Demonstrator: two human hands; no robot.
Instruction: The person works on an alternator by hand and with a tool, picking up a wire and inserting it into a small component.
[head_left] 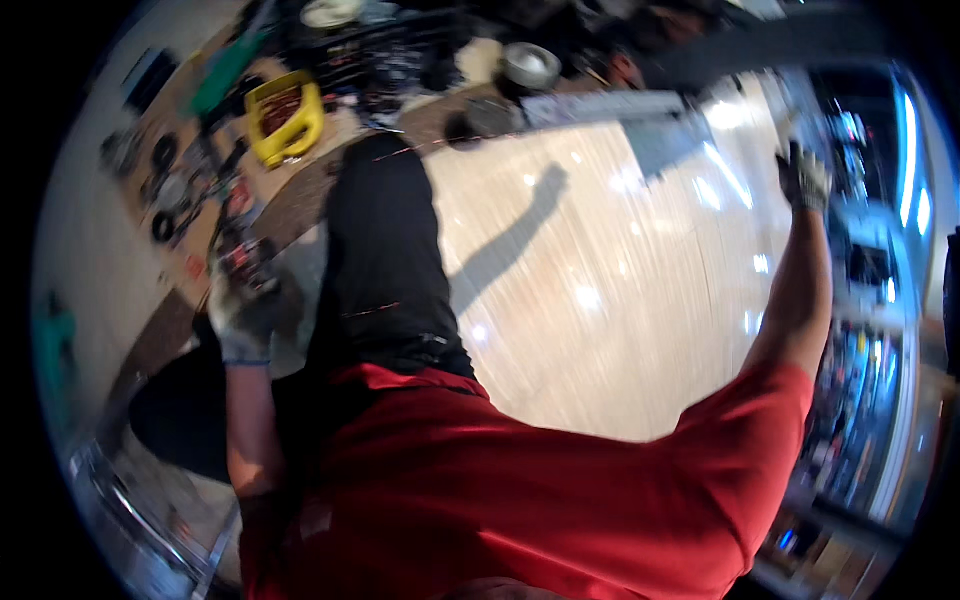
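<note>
Within left fingers, blurred dark-red part

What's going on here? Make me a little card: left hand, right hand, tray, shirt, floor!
Left hand: gloved, holding a dark, reddish part, blurred
Right hand: gloved, stretched out to the right; too blurred to tell if it holds anything
Tray: yellow, upper left, with reddish-brown bits inside
Shirt: red
Floor: pale, shiny, with an arm-shaped shadow
</note>
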